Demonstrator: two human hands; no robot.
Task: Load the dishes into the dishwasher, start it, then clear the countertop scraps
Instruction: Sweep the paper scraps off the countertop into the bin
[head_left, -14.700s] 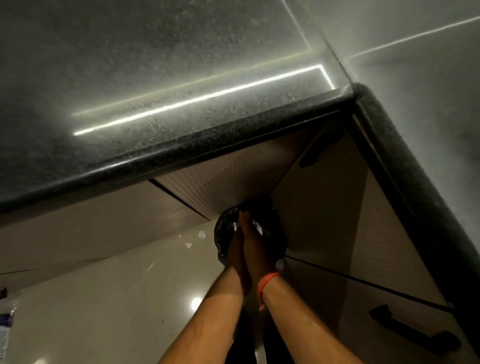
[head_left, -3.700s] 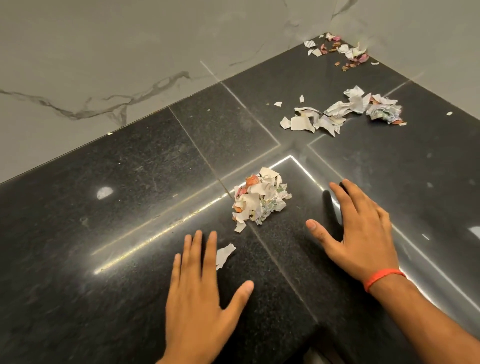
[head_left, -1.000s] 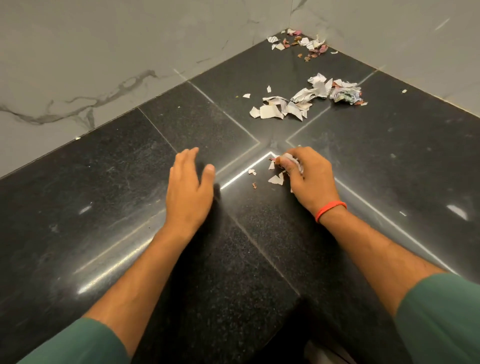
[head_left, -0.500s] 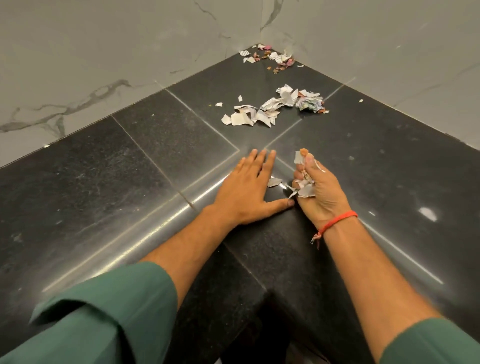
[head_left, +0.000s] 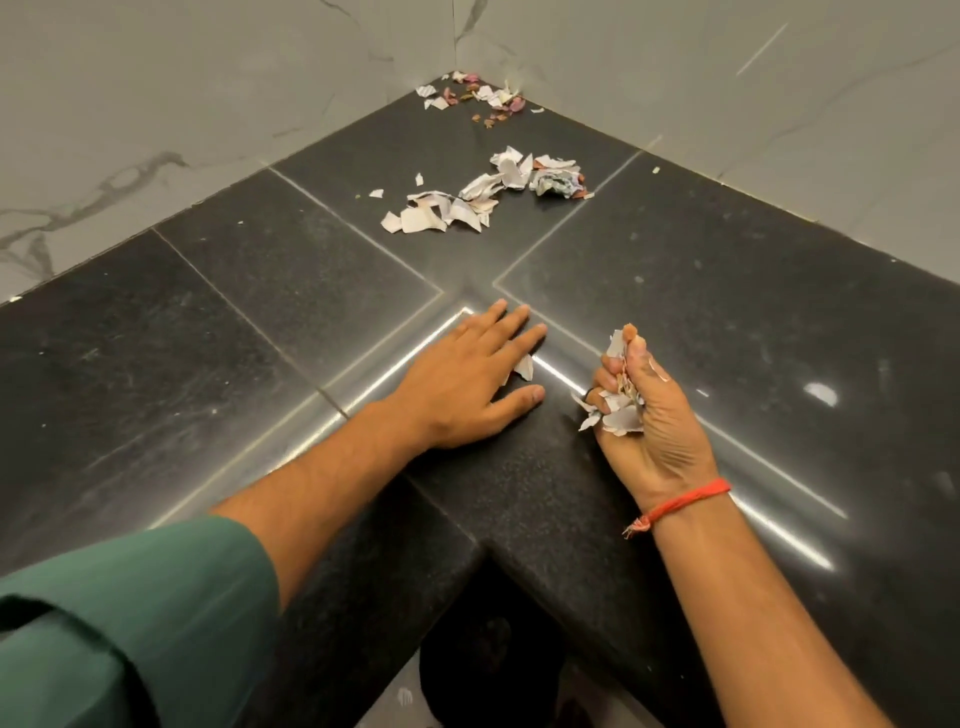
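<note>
Right hand (head_left: 644, 410) had just scooped up the near scraps (head_left: 618, 402), fist closed around them; left hand (head_left: 467, 379) lay flat on the countertop (head_left: 260, 322), covering one last piece (head_left: 524, 366).

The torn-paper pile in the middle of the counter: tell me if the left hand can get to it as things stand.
Probably yes. The left hand lies flat and holds nothing, and only bare countertop lies between it and the pile.
</note>
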